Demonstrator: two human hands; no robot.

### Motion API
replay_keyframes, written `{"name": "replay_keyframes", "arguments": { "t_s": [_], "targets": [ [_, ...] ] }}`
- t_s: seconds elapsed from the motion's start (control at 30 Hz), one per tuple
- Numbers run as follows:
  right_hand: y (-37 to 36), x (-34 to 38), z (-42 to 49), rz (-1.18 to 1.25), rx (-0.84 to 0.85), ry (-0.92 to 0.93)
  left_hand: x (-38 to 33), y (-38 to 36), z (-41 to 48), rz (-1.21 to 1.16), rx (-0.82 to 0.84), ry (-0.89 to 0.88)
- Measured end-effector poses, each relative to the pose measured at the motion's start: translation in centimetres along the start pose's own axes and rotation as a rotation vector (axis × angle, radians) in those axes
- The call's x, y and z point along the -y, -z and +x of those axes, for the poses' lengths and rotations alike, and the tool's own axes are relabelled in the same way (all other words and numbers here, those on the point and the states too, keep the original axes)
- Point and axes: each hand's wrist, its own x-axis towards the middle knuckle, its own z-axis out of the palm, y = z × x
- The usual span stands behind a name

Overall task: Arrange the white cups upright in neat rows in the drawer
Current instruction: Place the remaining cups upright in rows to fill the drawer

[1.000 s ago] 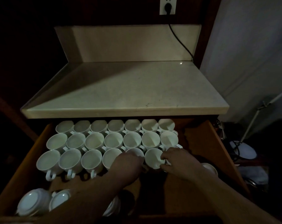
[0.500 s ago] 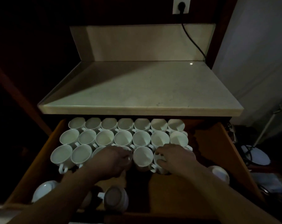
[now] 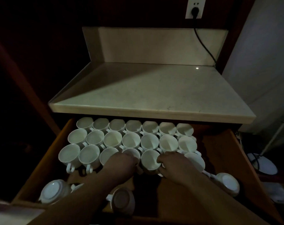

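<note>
Right now your left hand [image 3: 121, 164] lies curled, knuckles up, over an upright white cup [image 3: 132, 153] in the near row, covering most of its mouth; whether the fingers actually grip it you cannot tell from this angle. Your right hand [image 3: 173, 164] is closed on the rim of the next cup [image 3: 149, 159], thumb hooked inside the mouth and fingers down the outer wall. Just right of that hand sits another upright cup [image 3: 195, 161], partly hidden by your wrist.

Behind your hands, two full rows of upright cups [image 3: 131, 140] stand rim to rim, the far row tucked partly under the pale stone countertop [image 3: 146, 88]. To the left, three more upright cups continue the near row. Toward you, on the wooden drawer [image 3: 222, 153] floor, lie upside-down cups: one at the near left corner [image 3: 52, 191], one between your forearms [image 3: 121, 199], one near the right side [image 3: 227, 182]. A black cord [image 3: 203, 46] runs from the wall socket [image 3: 195, 8] above.
</note>
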Motion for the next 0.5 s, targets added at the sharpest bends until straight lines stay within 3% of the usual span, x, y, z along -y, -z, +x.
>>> {"name": "replay_keyframes", "arguments": {
  "t_s": [0.2,0.37,0.5],
  "targets": [
    [0.0,-0.1,0.0,0.000,-0.004,-0.002,-0.9,-0.3,0.2,0.040,-0.059,0.048],
    [1.0,0.3,0.7,-0.057,-0.003,-0.005,2.0,0.1,-0.7,-0.128,-0.103,-0.079],
    [1.4,3.4,2.4,0.039,-0.023,0.016,7.2,1.1,-3.2,-0.293,-0.107,0.015]
  ]
}}
